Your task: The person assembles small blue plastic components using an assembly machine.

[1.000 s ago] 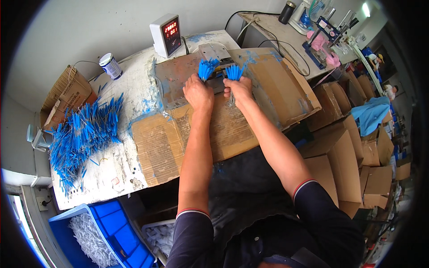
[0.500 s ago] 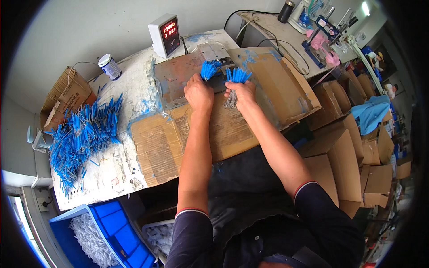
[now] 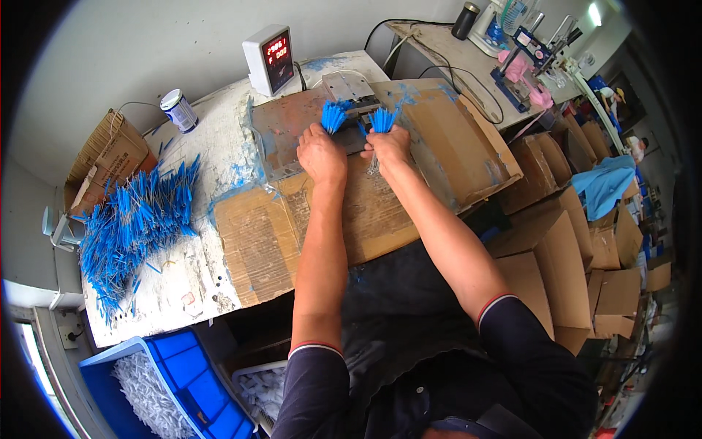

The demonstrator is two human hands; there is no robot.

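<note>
My left hand (image 3: 322,154) is closed around a bundle of blue-tipped thin wire pieces (image 3: 334,117), with the blue ends fanning out past the fingers. A second bundle of blue-tipped wire pieces (image 3: 382,119) is in my closed right hand (image 3: 390,148); its thin grey wires hang below the fingers. Both hands are close together just in front of a small metal machine (image 3: 349,88) on a metal plate (image 3: 281,135). A piece of cardboard (image 3: 263,234) lies under my forearms. Finger details behind the knuckles are hidden.
A large heap of blue-tipped wire pieces (image 3: 139,219) lies on the white table at left, beside a cardboard box (image 3: 110,157) and a can (image 3: 179,111). A counter with red digits (image 3: 269,60) stands behind. A blue bin (image 3: 186,373) and open cartons (image 3: 559,271) flank me.
My right hand has shifted slightly left, and its bundle is now gathered more upright. My left hand and its bundle have moved a little to the left. The counter's digits have changed.
</note>
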